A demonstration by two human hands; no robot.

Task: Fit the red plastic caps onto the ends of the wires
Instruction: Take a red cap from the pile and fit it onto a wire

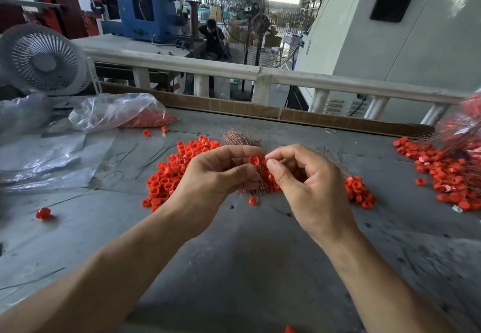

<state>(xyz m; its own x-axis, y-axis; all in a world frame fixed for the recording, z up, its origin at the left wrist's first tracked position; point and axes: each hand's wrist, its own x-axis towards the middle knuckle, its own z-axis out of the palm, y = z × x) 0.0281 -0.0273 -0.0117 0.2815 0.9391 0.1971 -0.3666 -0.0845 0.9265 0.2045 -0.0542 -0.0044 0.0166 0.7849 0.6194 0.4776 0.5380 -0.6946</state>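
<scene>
My left hand (218, 171) pinches a red plastic cap (254, 160) between thumb and fingers, just above the grey table (234, 249). It also grips a bundle of thin copper-coloured wires (240, 137) that fans out behind and below it. My right hand (299, 176) meets the cap from the right, its thumb and forefinger pinched together at the cap's edge; what they pinch is too fine to see. A heap of loose red caps (169, 173) lies under and to the left of both hands.
A second heap of red caps with wires (447, 173) lies at the right edge. A plastic bag of caps (122, 113) and a small fan (43, 59) stand at the back left. Stray caps (43, 213) and loose wires (153, 158) dot the table. A cardboard strip (260, 110) lines the far edge.
</scene>
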